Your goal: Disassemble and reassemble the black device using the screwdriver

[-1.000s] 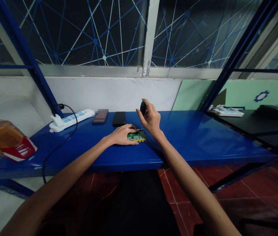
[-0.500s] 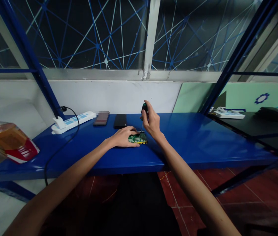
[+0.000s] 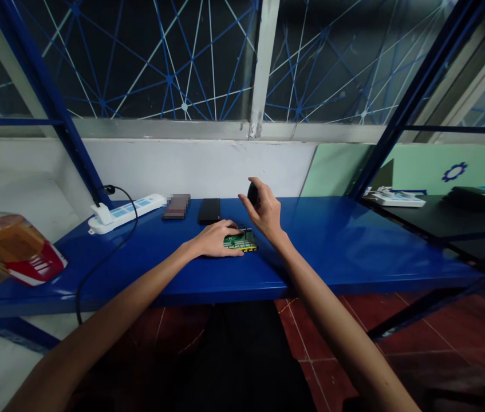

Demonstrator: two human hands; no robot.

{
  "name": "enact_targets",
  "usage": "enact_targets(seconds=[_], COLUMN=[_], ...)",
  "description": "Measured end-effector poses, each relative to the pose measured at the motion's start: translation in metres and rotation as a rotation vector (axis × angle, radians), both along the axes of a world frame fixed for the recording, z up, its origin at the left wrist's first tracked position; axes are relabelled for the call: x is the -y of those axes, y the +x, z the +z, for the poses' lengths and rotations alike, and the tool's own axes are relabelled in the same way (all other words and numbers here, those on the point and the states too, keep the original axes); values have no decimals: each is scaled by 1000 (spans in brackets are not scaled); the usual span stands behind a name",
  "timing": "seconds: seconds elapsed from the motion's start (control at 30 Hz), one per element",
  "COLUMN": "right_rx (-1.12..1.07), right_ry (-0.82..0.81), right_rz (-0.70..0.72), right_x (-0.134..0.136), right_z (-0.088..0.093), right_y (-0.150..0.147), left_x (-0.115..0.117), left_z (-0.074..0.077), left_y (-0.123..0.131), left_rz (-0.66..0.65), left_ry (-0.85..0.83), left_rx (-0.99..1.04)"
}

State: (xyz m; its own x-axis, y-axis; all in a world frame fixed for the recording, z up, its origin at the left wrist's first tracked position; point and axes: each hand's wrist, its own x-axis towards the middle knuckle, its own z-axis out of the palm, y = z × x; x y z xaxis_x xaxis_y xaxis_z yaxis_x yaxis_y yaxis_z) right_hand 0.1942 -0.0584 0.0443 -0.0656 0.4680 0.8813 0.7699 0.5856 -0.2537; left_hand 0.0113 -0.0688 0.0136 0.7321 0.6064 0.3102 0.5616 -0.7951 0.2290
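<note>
A small green circuit board [image 3: 240, 241] with a yellow front edge lies on the blue table. My left hand [image 3: 216, 238] rests over its left side, gripping it between thumb and fingers, so that part of the board is covered. Above the board's right end is my right hand [image 3: 267, 209], raised, with a dark-handled screwdriver [image 3: 252, 193] in its fingers. The thumb stands a little away from the handle. I cannot make out the screwdriver's shaft at this moment.
Behind my left hand lie a flat black box [image 3: 209, 210] and a blurred dark flat item [image 3: 177, 206]. A white power strip [image 3: 128, 213] with a black cable [image 3: 109, 252] sits at left, near a tilted bottle of amber liquid [image 3: 14, 243]. Blue posts flank the table [image 3: 332, 246].
My right thumb has moved away from the screwdriver handle, and the shaft that showed above the board is no longer visible. My left hand and the circuit board have stayed in place.
</note>
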Motion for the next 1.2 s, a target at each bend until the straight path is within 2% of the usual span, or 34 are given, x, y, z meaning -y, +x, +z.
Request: enact_targets(seconds=[0.17, 0.37, 0.57, 1.1, 1.2], right_rx=[-7, -20, -51, -47, -60], right_ry=[-44, -1, -44, -14, -33], right_rz=[23, -17, 31, -16, 32], right_x=[-1, -3, -2, 1, 0], right_z=[-1, -3, -2, 1, 0], right_y=[0, 1, 0, 0, -1], left_x=[0, 0, 1, 1, 1], left_z=[1, 1, 1, 2, 1], left_y=[0, 0, 1, 1, 1], left_rz=[-3, -2, 0, 14, 13], left_ry=[-1, 0, -4, -10, -8], left_rx=[1, -5, -9, -18, -25])
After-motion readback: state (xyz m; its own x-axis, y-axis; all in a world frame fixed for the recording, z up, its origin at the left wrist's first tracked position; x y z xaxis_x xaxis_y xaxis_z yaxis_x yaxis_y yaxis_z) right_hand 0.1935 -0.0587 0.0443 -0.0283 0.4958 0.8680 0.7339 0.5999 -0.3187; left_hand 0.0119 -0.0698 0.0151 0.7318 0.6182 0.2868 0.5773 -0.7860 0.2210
